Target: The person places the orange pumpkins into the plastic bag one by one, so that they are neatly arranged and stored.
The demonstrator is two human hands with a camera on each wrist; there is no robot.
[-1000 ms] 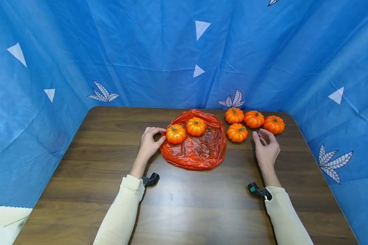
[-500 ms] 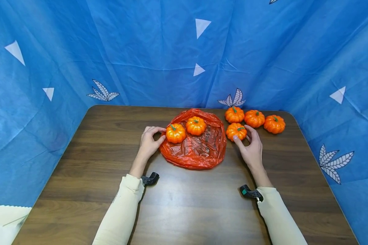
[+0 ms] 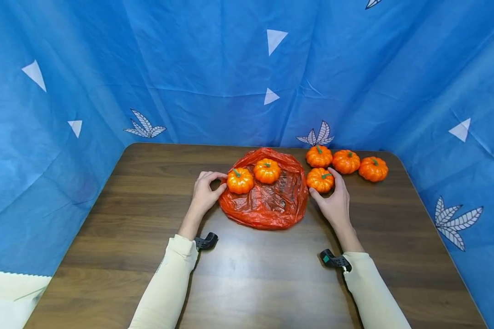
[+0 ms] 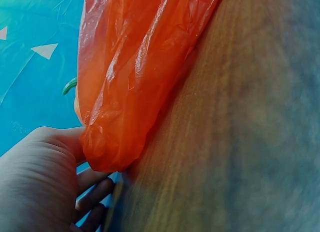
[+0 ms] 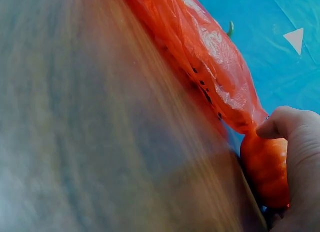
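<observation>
A red plastic bag point(image 3: 271, 212) lies spread with its mouth facing up, and two small orange pumpkins with green stems sit in it: a left one point(image 3: 240, 182) and a farther one point(image 3: 266, 171). My left hand point(image 3: 204, 194) pinches the bag's left rim between thumb and fingers; the left wrist view shows the thumb against the red plastic point(image 4: 130, 86). Just right of the bag, my right hand point(image 3: 335, 205) grips another pumpkin point(image 3: 319, 179), thumb on its near-left side and fingers on its right. In the right wrist view that pumpkin point(image 5: 265, 167) is partly hidden by the hand.
Behind the right hand, a row of pumpkins stands near the table's back edge: a left one point(image 3: 319, 156), a middle one point(image 3: 346, 161) and a right one point(image 3: 373, 169). A blue patterned curtain point(image 3: 189, 68) hangs around the brown wooden table point(image 3: 247, 283).
My right hand has moved left from in front of the rightmost pumpkins and taken hold of the pumpkin beside the bag. The left hand stays at the bag's rim.
</observation>
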